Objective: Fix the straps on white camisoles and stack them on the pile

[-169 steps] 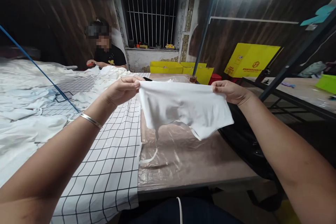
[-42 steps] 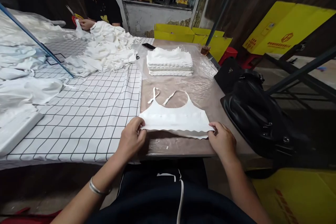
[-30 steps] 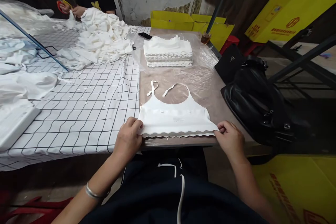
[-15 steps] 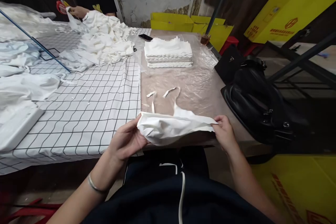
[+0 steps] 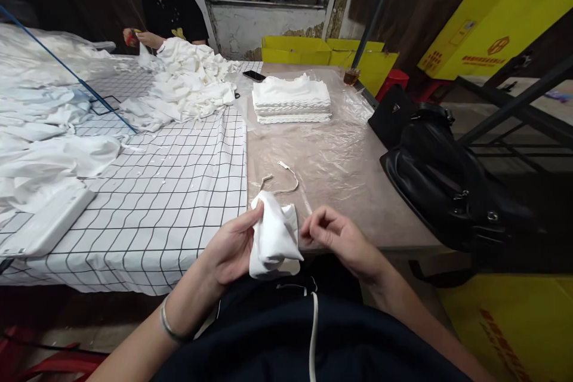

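My left hand (image 5: 230, 246) grips a white strapped top (image 5: 274, 237), bunched and folded in half at the near edge of the table. Its thin straps (image 5: 281, 181) trail forward over the clear plastic sheet (image 5: 333, 149). My right hand (image 5: 336, 237) hovers just right of the cloth, fingers curled and apart, holding nothing. A neat stack of folded white tops (image 5: 291, 99) sits farther back on the plastic.
A heap of loose white garments (image 5: 183, 82) lies on the black-and-white checked cloth (image 5: 170, 191) at left. A person in a black shirt (image 5: 172, 9) works at the far end. A black bag (image 5: 441, 182) rests at the right edge. A phone (image 5: 253, 76), a cup (image 5: 351, 76) and yellow boxes (image 5: 329, 54) lie beyond.
The top, earlier stretched flat between both hands, has been lifted off the table and folded together into my left hand. My right hand has let go of its end.
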A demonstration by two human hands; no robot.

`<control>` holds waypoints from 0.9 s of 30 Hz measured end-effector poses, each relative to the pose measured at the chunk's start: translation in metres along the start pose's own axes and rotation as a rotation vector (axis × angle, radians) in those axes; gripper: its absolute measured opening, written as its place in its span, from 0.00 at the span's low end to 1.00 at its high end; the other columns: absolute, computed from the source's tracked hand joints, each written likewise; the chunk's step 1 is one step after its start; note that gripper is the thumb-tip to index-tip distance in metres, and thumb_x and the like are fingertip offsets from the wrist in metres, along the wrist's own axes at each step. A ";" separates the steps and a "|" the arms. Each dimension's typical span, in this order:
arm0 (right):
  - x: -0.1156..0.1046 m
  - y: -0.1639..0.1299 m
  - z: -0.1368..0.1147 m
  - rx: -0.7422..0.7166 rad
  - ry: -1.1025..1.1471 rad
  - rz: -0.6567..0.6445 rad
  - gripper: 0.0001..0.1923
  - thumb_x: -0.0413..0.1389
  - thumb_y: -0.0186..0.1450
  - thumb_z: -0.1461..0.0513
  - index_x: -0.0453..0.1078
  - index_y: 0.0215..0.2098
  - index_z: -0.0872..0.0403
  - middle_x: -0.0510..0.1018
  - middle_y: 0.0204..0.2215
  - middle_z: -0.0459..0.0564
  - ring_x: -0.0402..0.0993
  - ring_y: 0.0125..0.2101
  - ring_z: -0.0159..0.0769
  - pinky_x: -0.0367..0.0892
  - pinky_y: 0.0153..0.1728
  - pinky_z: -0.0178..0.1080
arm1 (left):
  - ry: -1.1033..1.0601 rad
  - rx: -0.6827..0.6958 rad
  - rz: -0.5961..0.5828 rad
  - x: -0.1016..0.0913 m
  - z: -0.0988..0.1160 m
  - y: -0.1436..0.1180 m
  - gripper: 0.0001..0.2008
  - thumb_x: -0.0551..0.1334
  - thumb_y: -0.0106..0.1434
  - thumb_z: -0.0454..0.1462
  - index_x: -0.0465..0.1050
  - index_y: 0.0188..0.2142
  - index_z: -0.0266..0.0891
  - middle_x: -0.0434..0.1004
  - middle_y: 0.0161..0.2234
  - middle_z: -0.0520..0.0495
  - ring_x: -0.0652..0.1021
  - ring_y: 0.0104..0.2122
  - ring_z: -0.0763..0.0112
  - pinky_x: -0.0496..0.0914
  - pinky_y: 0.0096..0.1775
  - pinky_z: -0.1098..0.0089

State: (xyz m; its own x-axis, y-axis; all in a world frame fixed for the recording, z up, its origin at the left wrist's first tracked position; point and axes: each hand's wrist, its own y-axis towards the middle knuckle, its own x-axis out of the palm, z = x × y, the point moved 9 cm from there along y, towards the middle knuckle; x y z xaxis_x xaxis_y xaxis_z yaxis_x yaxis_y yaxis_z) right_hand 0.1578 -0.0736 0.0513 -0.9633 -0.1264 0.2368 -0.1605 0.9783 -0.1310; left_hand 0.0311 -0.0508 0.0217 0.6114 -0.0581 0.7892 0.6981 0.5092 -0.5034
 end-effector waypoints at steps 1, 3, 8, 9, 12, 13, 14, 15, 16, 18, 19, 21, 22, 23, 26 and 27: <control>0.013 0.002 0.009 0.035 -0.002 -0.084 0.15 0.63 0.60 0.52 0.68 0.33 0.53 0.76 0.31 0.46 0.73 0.33 0.33 0.69 0.40 0.38 | 0.050 0.011 -0.029 0.009 0.005 -0.002 0.17 0.55 0.69 0.43 0.73 0.45 0.30 0.80 0.33 0.39 0.82 0.33 0.61 0.77 0.37 0.65; 0.030 0.007 0.016 0.041 -0.010 -0.172 0.15 0.61 0.61 0.52 0.69 0.41 0.51 0.77 0.34 0.48 0.74 0.36 0.36 0.70 0.42 0.41 | 0.162 0.061 -0.086 0.029 0.017 -0.004 0.19 0.56 0.68 0.45 0.73 0.46 0.30 0.80 0.34 0.38 0.82 0.34 0.58 0.77 0.36 0.63; 0.003 0.035 -0.007 -0.152 -0.104 0.099 0.27 0.67 0.52 0.55 0.69 0.48 0.49 0.78 0.38 0.49 0.74 0.43 0.44 0.71 0.44 0.44 | 0.389 0.228 -0.226 0.071 0.047 -0.003 0.20 0.60 0.65 0.45 0.73 0.48 0.31 0.80 0.35 0.38 0.81 0.40 0.53 0.76 0.39 0.61; -0.001 0.040 -0.012 -0.160 -0.069 0.098 0.25 0.65 0.53 0.53 0.70 0.47 0.49 0.78 0.38 0.50 0.74 0.43 0.45 0.72 0.44 0.45 | 0.433 0.266 -0.255 0.079 0.054 -0.002 0.21 0.62 0.63 0.45 0.73 0.48 0.31 0.80 0.35 0.38 0.81 0.40 0.53 0.76 0.38 0.62; -0.002 0.052 -0.032 -0.177 0.026 0.002 0.20 0.57 0.60 0.49 0.72 0.45 0.50 0.78 0.40 0.51 0.74 0.46 0.46 0.72 0.44 0.47 | 0.610 0.394 -0.317 0.097 0.079 -0.002 0.23 0.70 0.53 0.38 0.73 0.48 0.32 0.79 0.35 0.41 0.81 0.38 0.56 0.75 0.38 0.65; 0.000 0.055 -0.039 -0.180 0.006 -0.043 0.19 0.58 0.60 0.51 0.72 0.45 0.51 0.79 0.39 0.51 0.74 0.45 0.45 0.72 0.44 0.46 | 0.672 0.433 -0.323 0.101 0.087 -0.001 0.24 0.72 0.50 0.35 0.73 0.47 0.33 0.79 0.35 0.43 0.81 0.37 0.58 0.74 0.38 0.66; 0.004 0.058 -0.046 -0.172 -0.050 -0.099 0.18 0.60 0.58 0.54 0.73 0.45 0.52 0.79 0.38 0.50 0.75 0.44 0.45 0.72 0.44 0.45 | 0.723 0.466 -0.321 0.104 0.094 0.000 0.25 0.72 0.48 0.33 0.72 0.47 0.33 0.79 0.35 0.44 0.80 0.36 0.60 0.74 0.38 0.66; 0.009 0.061 -0.052 -0.157 -0.124 -0.161 0.19 0.62 0.55 0.58 0.73 0.45 0.53 0.79 0.37 0.50 0.75 0.42 0.44 0.72 0.44 0.44 | 0.761 0.496 -0.313 0.105 0.100 0.001 0.26 0.72 0.47 0.31 0.72 0.47 0.33 0.78 0.35 0.45 0.80 0.34 0.62 0.73 0.38 0.67; 0.013 0.064 -0.057 -0.141 -0.210 -0.220 0.20 0.63 0.52 0.62 0.73 0.44 0.53 0.79 0.36 0.49 0.76 0.40 0.42 0.72 0.42 0.43 | 0.783 0.527 -0.301 0.105 0.106 0.003 0.25 0.72 0.47 0.31 0.73 0.46 0.33 0.78 0.34 0.45 0.80 0.33 0.65 0.73 0.37 0.68; 0.018 0.072 -0.065 -0.127 -0.362 -0.287 0.22 0.63 0.50 0.66 0.73 0.44 0.55 0.79 0.34 0.47 0.75 0.36 0.39 0.72 0.40 0.41 | 0.796 0.570 -0.278 0.102 0.114 0.009 0.24 0.72 0.47 0.31 0.73 0.45 0.33 0.77 0.33 0.46 0.78 0.30 0.69 0.72 0.35 0.70; 0.018 0.077 -0.070 -0.131 -0.401 -0.289 0.22 0.63 0.50 0.66 0.73 0.44 0.55 0.79 0.34 0.47 0.75 0.35 0.38 0.72 0.39 0.40 | 0.793 0.588 -0.266 0.100 0.117 0.012 0.22 0.72 0.47 0.31 0.74 0.43 0.32 0.77 0.32 0.47 0.77 0.28 0.72 0.71 0.33 0.72; 0.016 0.086 -0.076 -0.146 -0.405 -0.304 0.21 0.63 0.49 0.66 0.73 0.43 0.55 0.79 0.34 0.47 0.75 0.36 0.38 0.72 0.39 0.40 | 0.776 0.618 -0.249 0.095 0.123 0.018 0.19 0.72 0.47 0.31 0.75 0.40 0.32 0.76 0.31 0.47 0.76 0.27 0.74 0.69 0.30 0.74; 0.016 0.090 -0.077 -0.147 -0.375 -0.328 0.21 0.64 0.48 0.66 0.73 0.42 0.56 0.79 0.34 0.48 0.75 0.37 0.39 0.71 0.40 0.40 | 0.763 0.628 -0.245 0.093 0.126 0.020 0.18 0.72 0.48 0.32 0.75 0.39 0.32 0.76 0.31 0.47 0.76 0.27 0.74 0.69 0.30 0.75; 0.017 0.093 -0.075 -0.141 -0.324 -0.361 0.23 0.65 0.47 0.65 0.73 0.42 0.56 0.79 0.34 0.49 0.76 0.37 0.41 0.71 0.40 0.41 | 0.748 0.638 -0.243 0.092 0.129 0.021 0.17 0.72 0.48 0.32 0.75 0.39 0.32 0.77 0.31 0.47 0.76 0.28 0.74 0.69 0.30 0.75; 0.015 0.100 -0.064 -0.125 -0.091 -0.405 0.28 0.66 0.41 0.60 0.72 0.41 0.56 0.80 0.35 0.52 0.76 0.39 0.47 0.71 0.41 0.46 | 0.700 0.679 -0.242 0.092 0.141 0.020 0.17 0.71 0.48 0.32 0.76 0.40 0.33 0.77 0.33 0.47 0.76 0.30 0.72 0.70 0.34 0.72; 0.013 0.102 -0.059 -0.122 -0.020 -0.395 0.29 0.65 0.41 0.60 0.72 0.42 0.55 0.80 0.36 0.52 0.76 0.39 0.48 0.71 0.41 0.47 | 0.687 0.697 -0.241 0.093 0.146 0.018 0.17 0.71 0.48 0.32 0.76 0.40 0.33 0.77 0.33 0.47 0.76 0.30 0.72 0.70 0.35 0.72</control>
State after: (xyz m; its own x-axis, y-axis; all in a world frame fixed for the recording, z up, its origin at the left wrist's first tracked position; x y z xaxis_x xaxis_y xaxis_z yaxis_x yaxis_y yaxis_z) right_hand 0.1420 0.0341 0.0978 -0.8368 -0.4984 0.2267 -0.4935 0.8659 0.0820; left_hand 0.0464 0.0781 0.1371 0.7183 -0.5965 0.3580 0.5926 0.7942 0.1342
